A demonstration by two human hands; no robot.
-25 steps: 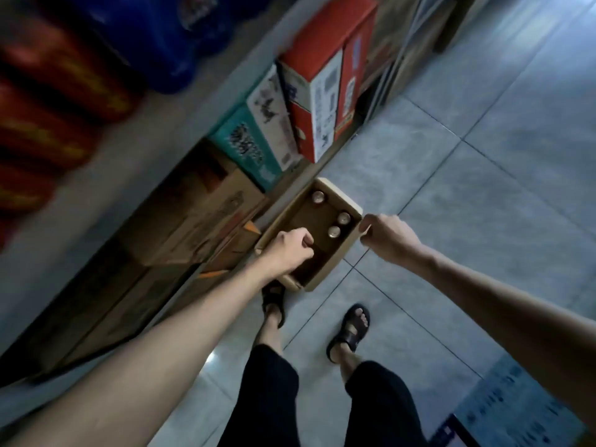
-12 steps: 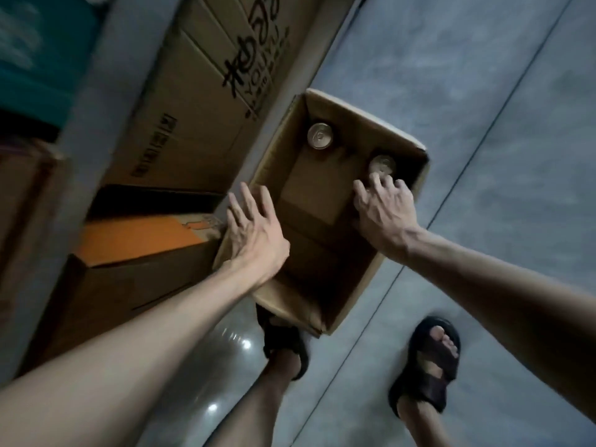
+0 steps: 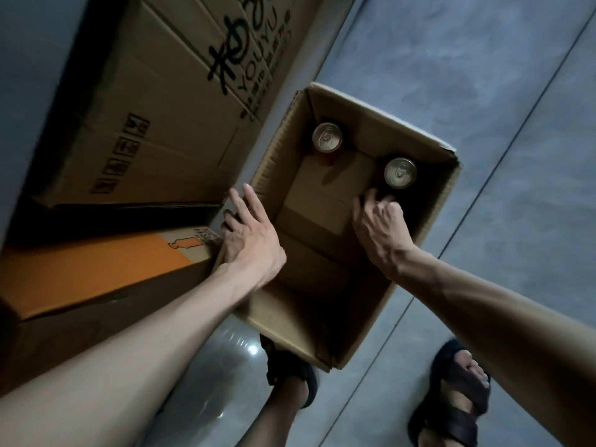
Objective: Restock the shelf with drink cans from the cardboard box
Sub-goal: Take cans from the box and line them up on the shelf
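An open cardboard box (image 3: 380,108) stands on the floor against the shelf. Two drink cans stand upright in its far end: one (image 3: 327,139) at the back left and one (image 3: 400,172) at the back right, both with gold tops. My right hand (image 3: 379,227) reaches inside the box just short of the right can. Its fingers curl around a dark third can (image 3: 385,199), which is mostly hidden by them. My left hand (image 3: 250,240) lies with straight fingers against the box's left wall and rim.
Large brown cartons (image 3: 161,108) fill the low shelf to the left, with an orange-topped carton (image 3: 96,262) nearer me. Grey floor tiles (image 3: 483,124) spread to the right. My sandalled feet (image 3: 451,398) stand just behind the box.
I have bent down close to the box. My right hand has gone from its rim into the box and curled round a can. My left hand has flattened against the left wall.
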